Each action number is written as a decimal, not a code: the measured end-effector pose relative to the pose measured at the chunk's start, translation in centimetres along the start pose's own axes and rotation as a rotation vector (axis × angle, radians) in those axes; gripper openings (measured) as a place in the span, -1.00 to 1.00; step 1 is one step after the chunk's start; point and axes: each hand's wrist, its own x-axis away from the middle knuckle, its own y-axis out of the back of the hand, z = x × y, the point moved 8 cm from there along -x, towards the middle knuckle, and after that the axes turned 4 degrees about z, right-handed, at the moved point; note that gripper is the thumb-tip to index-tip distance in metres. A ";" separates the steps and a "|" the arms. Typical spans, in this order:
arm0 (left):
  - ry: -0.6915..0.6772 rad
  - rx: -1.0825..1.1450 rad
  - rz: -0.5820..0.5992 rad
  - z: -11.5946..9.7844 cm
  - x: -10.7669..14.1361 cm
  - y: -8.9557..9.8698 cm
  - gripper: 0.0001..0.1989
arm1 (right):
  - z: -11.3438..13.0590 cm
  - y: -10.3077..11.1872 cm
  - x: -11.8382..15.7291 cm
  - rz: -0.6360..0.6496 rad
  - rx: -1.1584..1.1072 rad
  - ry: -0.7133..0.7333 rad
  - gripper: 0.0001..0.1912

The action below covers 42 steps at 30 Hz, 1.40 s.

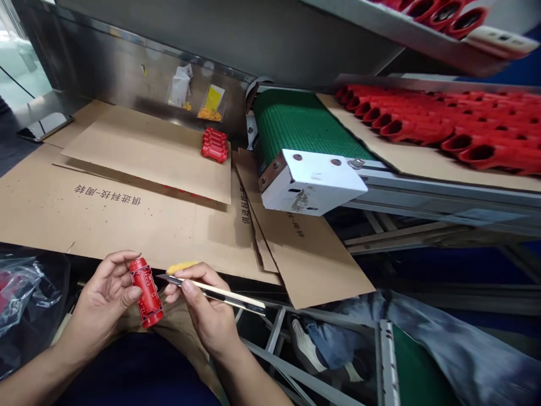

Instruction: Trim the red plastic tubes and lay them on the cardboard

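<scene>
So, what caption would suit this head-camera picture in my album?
The left hand holds a red cylindrical part; the right hand holds a slender, pointed cream-and-black tool near brown cardboard sheets.

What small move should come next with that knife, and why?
Perhaps the right hand should ease the knife gently to the edge of the red part, since the left hand holds that part and the blade points towards it.
</scene>
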 end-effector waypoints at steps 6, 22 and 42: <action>0.021 0.008 0.005 0.7 0.4 0.3 -0.61 | -2.6 -0.2 -0.3 -0.121 -0.324 -0.198 -0.78; -0.016 0.021 0.021 0.5 0.3 0.2 -0.70 | -3.4 -0.2 0.0 -0.109 -0.316 -0.200 -0.75; -0.196 -0.148 -0.014 -1.9 0.1 -0.1 -0.81 | 3.2 -4.8 2.2 0.162 0.925 0.651 -0.63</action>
